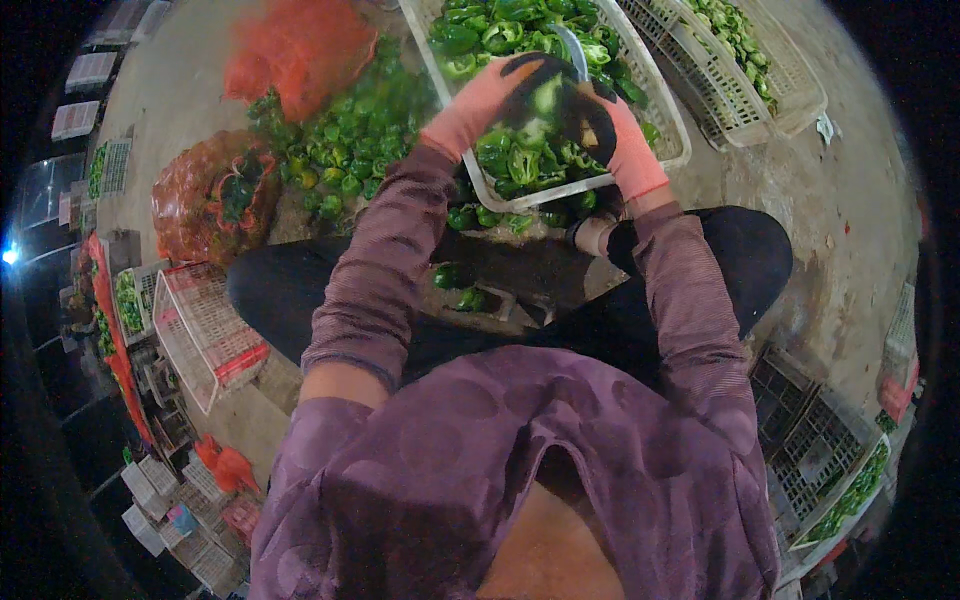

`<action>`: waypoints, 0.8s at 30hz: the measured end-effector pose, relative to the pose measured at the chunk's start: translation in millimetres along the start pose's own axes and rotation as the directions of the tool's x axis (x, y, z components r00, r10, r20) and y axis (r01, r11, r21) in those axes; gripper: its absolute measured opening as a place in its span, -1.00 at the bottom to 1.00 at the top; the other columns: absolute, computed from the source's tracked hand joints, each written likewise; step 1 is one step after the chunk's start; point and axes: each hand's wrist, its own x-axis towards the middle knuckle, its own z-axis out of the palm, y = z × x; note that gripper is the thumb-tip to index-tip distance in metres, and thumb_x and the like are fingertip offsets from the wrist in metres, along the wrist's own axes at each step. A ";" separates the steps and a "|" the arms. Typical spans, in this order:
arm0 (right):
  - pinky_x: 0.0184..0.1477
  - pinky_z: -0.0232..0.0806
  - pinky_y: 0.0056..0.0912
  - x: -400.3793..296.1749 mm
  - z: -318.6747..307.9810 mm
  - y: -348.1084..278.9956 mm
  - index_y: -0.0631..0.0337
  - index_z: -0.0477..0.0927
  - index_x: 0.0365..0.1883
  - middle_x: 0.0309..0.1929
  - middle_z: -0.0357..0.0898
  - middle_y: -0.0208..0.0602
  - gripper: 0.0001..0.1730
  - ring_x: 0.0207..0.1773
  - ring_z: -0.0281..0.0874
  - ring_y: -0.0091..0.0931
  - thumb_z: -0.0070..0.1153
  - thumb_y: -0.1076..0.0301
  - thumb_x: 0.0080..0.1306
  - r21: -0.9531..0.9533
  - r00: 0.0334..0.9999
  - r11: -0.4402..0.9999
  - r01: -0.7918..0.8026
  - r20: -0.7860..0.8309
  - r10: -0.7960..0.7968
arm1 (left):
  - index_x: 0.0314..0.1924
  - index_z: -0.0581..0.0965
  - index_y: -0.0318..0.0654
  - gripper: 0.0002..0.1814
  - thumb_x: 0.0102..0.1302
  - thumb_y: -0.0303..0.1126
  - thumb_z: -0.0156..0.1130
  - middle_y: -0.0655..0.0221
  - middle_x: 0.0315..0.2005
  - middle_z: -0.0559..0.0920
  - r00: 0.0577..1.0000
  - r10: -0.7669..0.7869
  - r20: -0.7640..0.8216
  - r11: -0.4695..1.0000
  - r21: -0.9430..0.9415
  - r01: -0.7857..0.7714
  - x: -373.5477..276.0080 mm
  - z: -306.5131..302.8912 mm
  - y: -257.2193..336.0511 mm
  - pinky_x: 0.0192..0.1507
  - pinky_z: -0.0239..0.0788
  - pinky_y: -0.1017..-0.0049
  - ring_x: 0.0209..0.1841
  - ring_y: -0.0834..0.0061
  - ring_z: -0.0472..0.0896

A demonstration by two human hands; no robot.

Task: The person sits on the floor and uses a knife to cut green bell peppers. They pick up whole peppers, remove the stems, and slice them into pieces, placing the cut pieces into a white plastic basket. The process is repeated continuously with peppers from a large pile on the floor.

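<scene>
A white plastic crate (pixel 480 196) stands in front of me, filled with green bell peppers (pixel 532 161), many of them cut open. Above it, my left hand (pixel 499 94), in a pink glove with a dark palm, is closed around a green pepper (pixel 546 97), which is blurred. My right hand (pixel 615 127), gloved the same way, is closed beside that pepper. A curved metal blade (pixel 572 46) rises from the right hand's fingers; its handle is hidden in the grip. Whole green peppers (pixel 352 142) lie heaped on the floor left of the crate.
A red mesh sack (pixel 300 52) lies by the heap, and a full mesh sack (pixel 202 191) stands further left. To the right are crates (pixel 739 112) of green produce. An empty crate (pixel 206 330) is by my left knee. Loose peppers (pixel 461 285) lie between my legs.
</scene>
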 end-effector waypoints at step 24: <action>-0.50 0.32 -0.49 23.6 -133.1 29.8 0.21 0.57 -0.10 -0.48 0.52 -0.47 -0.71 -0.52 0.45 -0.56 0.17 0.22 0.31 0.668 0.792 0.679 -0.305 -0.218 0.570 | 0.15 0.46 -0.10 -0.26 -0.04 -0.05 0.49 -0.04 0.16 0.41 0.968 0.228 -0.109 0.404 0.915 0.008 -52.3 31.8 -10.5 0.10 0.41 0.21 0.12 0.02 0.49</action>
